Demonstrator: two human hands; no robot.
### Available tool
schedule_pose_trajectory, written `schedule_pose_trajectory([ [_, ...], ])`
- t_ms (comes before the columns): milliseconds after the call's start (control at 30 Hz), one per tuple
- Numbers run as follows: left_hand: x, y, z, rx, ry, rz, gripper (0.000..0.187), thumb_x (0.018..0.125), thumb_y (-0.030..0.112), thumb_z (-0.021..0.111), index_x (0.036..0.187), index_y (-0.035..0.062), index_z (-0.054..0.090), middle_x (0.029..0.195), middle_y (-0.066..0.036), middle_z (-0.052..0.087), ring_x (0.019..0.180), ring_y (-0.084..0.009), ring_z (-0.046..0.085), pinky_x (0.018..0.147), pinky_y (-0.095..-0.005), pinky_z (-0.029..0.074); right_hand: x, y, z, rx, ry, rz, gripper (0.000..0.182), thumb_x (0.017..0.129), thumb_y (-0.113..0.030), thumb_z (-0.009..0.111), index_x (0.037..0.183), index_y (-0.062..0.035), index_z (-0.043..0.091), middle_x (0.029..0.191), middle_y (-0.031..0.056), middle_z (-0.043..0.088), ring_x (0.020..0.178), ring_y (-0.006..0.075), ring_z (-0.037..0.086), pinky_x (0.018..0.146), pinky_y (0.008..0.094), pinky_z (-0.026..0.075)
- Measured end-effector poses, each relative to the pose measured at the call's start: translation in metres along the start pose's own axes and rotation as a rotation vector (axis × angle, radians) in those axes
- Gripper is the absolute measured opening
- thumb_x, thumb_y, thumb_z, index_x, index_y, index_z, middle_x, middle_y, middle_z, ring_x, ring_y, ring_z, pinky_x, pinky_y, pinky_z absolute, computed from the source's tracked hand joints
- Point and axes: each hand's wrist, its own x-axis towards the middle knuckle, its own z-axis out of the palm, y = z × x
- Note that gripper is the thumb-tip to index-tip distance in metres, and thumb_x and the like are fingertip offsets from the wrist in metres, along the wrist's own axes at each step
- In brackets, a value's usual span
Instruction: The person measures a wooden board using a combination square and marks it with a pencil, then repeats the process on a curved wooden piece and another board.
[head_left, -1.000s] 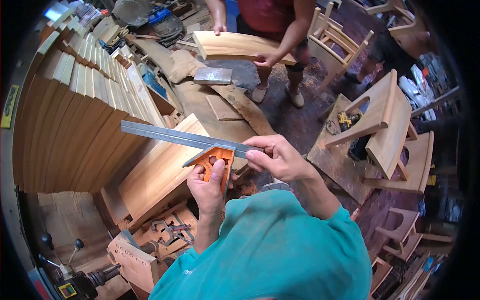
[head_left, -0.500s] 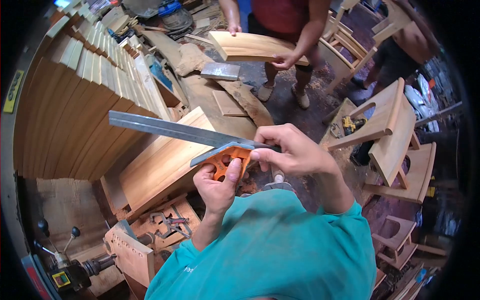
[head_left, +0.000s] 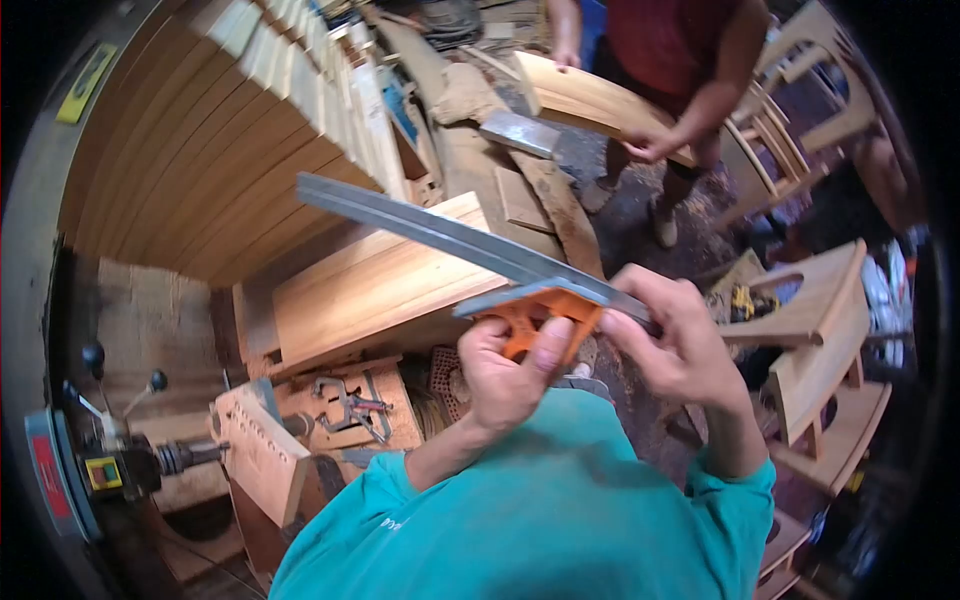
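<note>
A combination square with an orange head [head_left: 582,306] and a long grooved steel blade [head_left: 420,236] is held in front of my teal shirt. My left hand [head_left: 505,378] is closed around the orange head, its thumb pressed on the front. At the blade's near end, my right hand [head_left: 685,335] pinches the steel between thumb and fingers beside the head. The blade slants up to the left, over a wide wooden board [head_left: 385,280]. Part of the head is hidden behind my left fingers.
Tall stacked boards [head_left: 200,140] stand at left. Below is a machine with lever knobs [head_left: 115,440], near a metal clamp [head_left: 352,408]. Ahead, a person in a red top holds a curved wooden piece [head_left: 590,100]. Wooden chair parts [head_left: 820,370] and a yellow drill [head_left: 745,300] are right.
My view has swung left, so the surroundings appear farther right. Both hands keep hold of the combination square, which appears lower and to the right. The other person still holds the curved piece.
</note>
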Motion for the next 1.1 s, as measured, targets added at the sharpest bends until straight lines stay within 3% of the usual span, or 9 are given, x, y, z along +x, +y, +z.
schedule_pose_trajectory([
  [100,0.002,0.001,-0.007,-0.283,-0.260,-0.135,0.064,0.082,0.039,0.074,0.121,-0.0052,0.049,0.105,-0.015,0.063,0.083,-0.0221,0.066,0.070,-0.0319,0.057,-0.007,-0.009,-0.005,-0.023,-0.010,0.011,0.008,0.087,-0.006,0.060,0.083,0.0007,0.057,0.055,0.0072,0.056,0.045,0.0097,0.049,0.043,0.0257,0.034],
  [200,0.015,-0.011,-0.022,-0.482,-0.525,-0.249,0.069,0.078,0.039,0.078,0.124,-0.0028,0.049,0.104,-0.017,0.064,0.081,-0.0237,0.067,0.067,-0.0351,0.056,-0.007,-0.010,-0.004,-0.062,-0.131,0.000,0.008,0.088,-0.006,0.059,0.085,0.0010,0.058,0.061,0.0086,0.064,0.046,0.0099,0.053,0.044,0.0244,0.036],
  [333,0.014,-0.013,-0.018,-0.281,-0.323,-0.336,0.029,0.087,0.024,0.069,0.097,-0.0026,0.066,0.078,-0.011,0.066,0.066,-0.0177,0.065,0.056,-0.0298,0.053,0.001,-0.001,0.004,-0.059,-0.138,0.003,0.010,0.089,-0.008,0.059,0.086,0.0015,0.057,0.065,0.0087,0.066,0.047,0.0122,0.054,0.045,0.0265,0.039],
  [433,0.011,-0.007,-0.021,-0.294,-0.266,-0.302,0.023,0.089,0.019,0.066,0.102,-0.0009,0.067,0.084,-0.010,0.068,0.069,-0.0150,0.065,0.061,-0.0277,0.057,0.009,0.017,-0.004,-0.056,-0.246,-0.077,0.011,0.090,-0.009,0.058,0.090,0.0021,0.058,0.072,0.0095,0.067,0.053,0.0151,0.057,0.050,0.0276,0.043],
  [533,0.007,0.007,-0.028,-0.416,-0.136,-0.362,0.023,0.091,0.014,0.062,0.107,-0.0023,0.064,0.087,-0.013,0.068,0.070,-0.0178,0.067,0.062,-0.0287,0.058,0.018,0.007,-0.014,0.146,-0.312,-0.170,0.023,0.093,-0.009,0.055,0.111,0.0036,0.059,0.087,0.0136,0.067,0.072,0.0206,0.062,0.066,0.0305,0.048],
  [633,0.005,0.016,-0.029,-0.366,-0.186,-0.228,0.027,0.091,0.019,0.065,0.108,-0.0024,0.064,0.087,-0.015,0.068,0.071,-0.0185,0.067,0.062,-0.0294,0.058,0.022,-0.008,-0.026,0.111,-0.428,-0.117,0.030,0.093,-0.007,0.054,0.120,0.0045,0.056,0.091,0.0150,0.067,0.077,0.0191,0.062,0.073,0.0312,0.049],
  [767,-0.002,0.037,-0.027,-0.359,-0.086,-0.282,0.028,0.090,0.020,0.066,0.107,-0.0027,0.064,0.087,-0.015,0.068,0.069,-0.0192,0.067,0.061,-0.0302,0.058,0.019,-0.017,-0.030,0.215,-0.454,-0.008,0.031,0.093,-0.004,0.053,0.122,0.0065,0.055,0.096,0.0154,0.067,0.083,0.0139,0.060,0.077,0.0287,0.049],
  [800,-0.002,0.038,-0.029,-0.357,-0.091,-0.275,0.027,0.090,0.019,0.066,0.106,-0.0027,0.064,0.086,-0.015,0.069,0.069,-0.0194,0.067,0.062,-0.0305,0.058,0.018,-0.003,-0.022,0.207,-0.370,-0.126,0.031,0.091,-0.010,0.056,0.119,0.0030,0.060,0.074,0.0075,0.063,0.062,0.0110,0.055,0.058,0.0256,0.043],
  [1100,-0.014,0.062,-0.035,-0.329,-0.023,-0.272,0.023,0.089,0.015,0.067,0.103,-0.0031,0.066,0.087,-0.016,0.068,0.075,-0.0200,0.068,0.064,-0.0309,0.058,0.005,-0.009,-0.030,0.064,-0.391,-0.092,0.027,0.088,-0.003,0.057,0.114,0.0009,0.062,0.071,0.0101,0.061,0.056,0.0134,0.055,0.054,0.0261,0.042],
])
